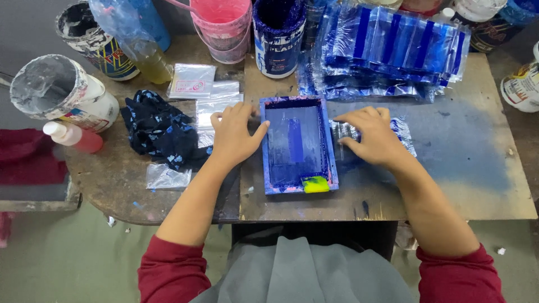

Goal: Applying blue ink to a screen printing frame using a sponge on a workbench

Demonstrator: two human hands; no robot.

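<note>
A small blue-stained printing screen frame [331, 147] lies flat on the board in front of me, with a yellow sponge [316, 184] at its near edge. My left hand [234, 133] rests flat against the frame's left side, on clear plastic bags [216, 104]. Just right of the frame, my right hand [371, 136] presses down on a clear plastic bag [405, 130] with blue print. Neither hand grips anything.
A fanned stack of blue-printed plastic bags [387, 47] lies behind the frame. Paint buckets stand along the back: pink [222, 28], blue [279, 35], white [62, 92]. A dark ink-stained rag [160, 130] and a red squeeze bottle [73, 136] are at left. The board's edge [393, 216] runs near me.
</note>
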